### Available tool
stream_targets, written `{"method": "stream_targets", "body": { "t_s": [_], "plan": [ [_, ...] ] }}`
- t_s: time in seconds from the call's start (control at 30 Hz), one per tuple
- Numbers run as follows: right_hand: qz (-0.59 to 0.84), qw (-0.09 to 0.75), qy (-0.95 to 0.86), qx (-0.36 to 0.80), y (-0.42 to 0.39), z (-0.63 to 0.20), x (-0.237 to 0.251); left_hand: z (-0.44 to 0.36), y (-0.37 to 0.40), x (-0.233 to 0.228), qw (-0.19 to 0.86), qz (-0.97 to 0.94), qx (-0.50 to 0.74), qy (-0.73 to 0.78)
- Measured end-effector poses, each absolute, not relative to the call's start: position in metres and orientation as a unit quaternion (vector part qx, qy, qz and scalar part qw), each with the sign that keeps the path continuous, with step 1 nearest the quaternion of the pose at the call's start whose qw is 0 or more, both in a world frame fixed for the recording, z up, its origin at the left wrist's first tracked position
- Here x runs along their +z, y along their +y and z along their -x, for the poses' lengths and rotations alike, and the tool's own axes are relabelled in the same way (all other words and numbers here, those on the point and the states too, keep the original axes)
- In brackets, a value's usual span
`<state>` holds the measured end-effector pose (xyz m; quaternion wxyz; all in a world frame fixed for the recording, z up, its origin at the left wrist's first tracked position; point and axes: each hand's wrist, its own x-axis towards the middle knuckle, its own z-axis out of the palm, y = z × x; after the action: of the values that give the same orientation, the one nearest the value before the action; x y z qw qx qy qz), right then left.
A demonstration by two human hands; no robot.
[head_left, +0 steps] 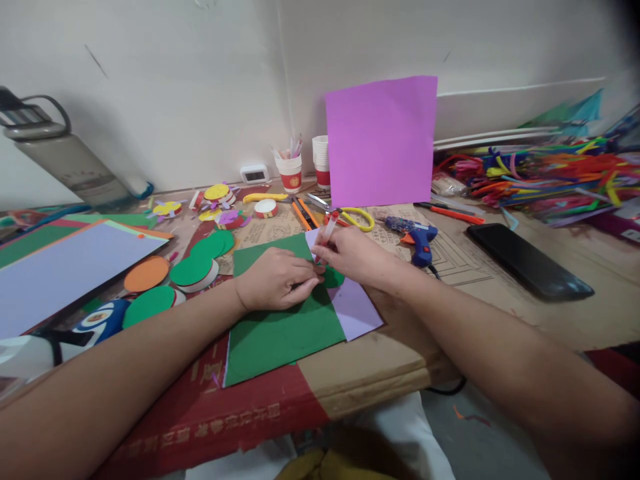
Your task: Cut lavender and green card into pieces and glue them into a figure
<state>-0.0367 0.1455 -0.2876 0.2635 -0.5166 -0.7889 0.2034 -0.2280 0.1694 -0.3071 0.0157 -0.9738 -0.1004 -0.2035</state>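
My right hand (347, 253) is closed around a pen with a clear, reddish barrel (327, 230), its tip low over the work. Fingers together, my left hand (280, 279) rests on a green sheet (285, 340), and its thumb and fingertips meet at the edge of a small green disc (334, 277). The disc is partly covered by both hands. A pale purple sheet (357, 310) shows from under the green one on the right.
Left of the hands lie several green-topped discs (193, 272) and an orange disc (147, 273). Beyond are yellow-handled scissors (357, 219), a blue glue gun (420, 240) and an upright purple sheet (383, 143). A black phone (530, 260) lies at right; a bottle (75, 160) stands far left.
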Motion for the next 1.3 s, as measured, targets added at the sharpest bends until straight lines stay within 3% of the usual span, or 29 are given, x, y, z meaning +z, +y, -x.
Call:
{"method": "stream_targets", "body": {
  "t_s": [0.27, 0.6, 1.3],
  "plan": [
    [0.512, 0.319, -0.763, 0.231, 0.151, 0.028, -0.284, 0.225, 0.168, -0.302, -0.008, 0.975, -0.184, -0.122],
    [0.53, 0.367, -0.73, 0.226, 0.15, 0.018, -0.275, 0.224, 0.186, -0.306, -0.152, 0.958, -0.178, -0.168],
    [0.512, 0.403, -0.696, 0.303, 0.146, 0.016, -0.27, 0.228, 0.191, -0.308, -0.184, 0.959, -0.186, -0.107]
  ]
}}
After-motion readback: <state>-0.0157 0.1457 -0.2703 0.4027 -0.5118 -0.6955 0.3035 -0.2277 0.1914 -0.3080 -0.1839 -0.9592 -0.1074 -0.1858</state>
